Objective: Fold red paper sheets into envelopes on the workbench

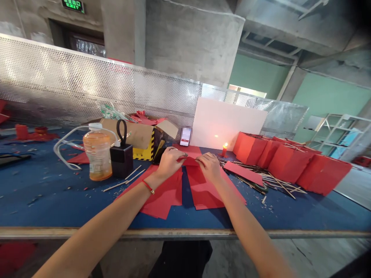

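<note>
Red paper strip (190, 160) pinched at left end by left hand (171, 159), right end by right hand (209, 165), over blue worktop (43, 193). Flat red paper sheets (162, 191) nearer person. Lit red candle (224, 151) beyond right hand.

this looks like a handcraft workshop in a rough, unfinished building. a bare concrete wall (188, 42) rises on the far side, with a lit green exit sign (72, 4) at far left and a metal rack (344, 117) at far right. a perforated metal screen (162, 92) backs a long blue-topped worktable (66, 204). loose red sheets (165, 193) lie on its near part, thin sticks (282, 186) and scraps (264, 199) litter it, and similar red box-like pieces (290, 164) crowd together at right.
</note>
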Demonstrator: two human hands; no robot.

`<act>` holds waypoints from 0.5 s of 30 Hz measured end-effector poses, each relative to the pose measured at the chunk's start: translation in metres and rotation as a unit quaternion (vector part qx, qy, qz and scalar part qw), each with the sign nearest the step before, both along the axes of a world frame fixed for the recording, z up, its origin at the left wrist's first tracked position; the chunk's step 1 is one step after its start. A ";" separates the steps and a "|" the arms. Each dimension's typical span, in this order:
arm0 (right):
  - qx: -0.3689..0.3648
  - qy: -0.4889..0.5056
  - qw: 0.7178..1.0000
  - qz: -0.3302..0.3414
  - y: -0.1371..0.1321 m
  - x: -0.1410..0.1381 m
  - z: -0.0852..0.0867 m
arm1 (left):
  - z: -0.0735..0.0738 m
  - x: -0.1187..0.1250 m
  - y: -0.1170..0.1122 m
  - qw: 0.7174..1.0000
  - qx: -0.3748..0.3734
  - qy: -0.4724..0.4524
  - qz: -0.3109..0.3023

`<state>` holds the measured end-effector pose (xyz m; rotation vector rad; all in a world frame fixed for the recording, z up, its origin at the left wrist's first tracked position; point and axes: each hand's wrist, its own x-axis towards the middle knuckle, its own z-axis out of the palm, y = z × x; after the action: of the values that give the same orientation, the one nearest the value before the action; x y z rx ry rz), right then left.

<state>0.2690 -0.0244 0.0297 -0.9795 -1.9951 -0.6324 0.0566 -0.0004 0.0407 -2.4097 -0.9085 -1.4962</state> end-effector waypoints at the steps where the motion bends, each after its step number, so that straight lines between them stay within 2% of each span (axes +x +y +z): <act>1: 0.003 -0.008 1.000 -0.009 -0.002 -0.001 0.001 | 0.003 0.000 -0.003 1.000 0.018 0.024 0.007; 4: 0.007 -0.033 0.999 -0.028 -0.005 -0.002 0.003 | 0.008 0.002 -0.010 0.994 0.035 0.101 0.025; 8: -0.003 -0.061 0.998 -0.014 -0.006 -0.007 0.002 | 0.006 0.008 -0.013 0.978 0.029 0.203 0.043; 15: -0.003 -0.108 0.994 0.013 -0.008 -0.011 0.004 | 0.004 0.009 -0.015 0.969 0.056 0.238 0.034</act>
<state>0.2583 -0.0324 0.0332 -0.9201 -2.1952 -0.7445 0.0652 -0.0153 0.0448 -2.4576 -0.7624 -0.8537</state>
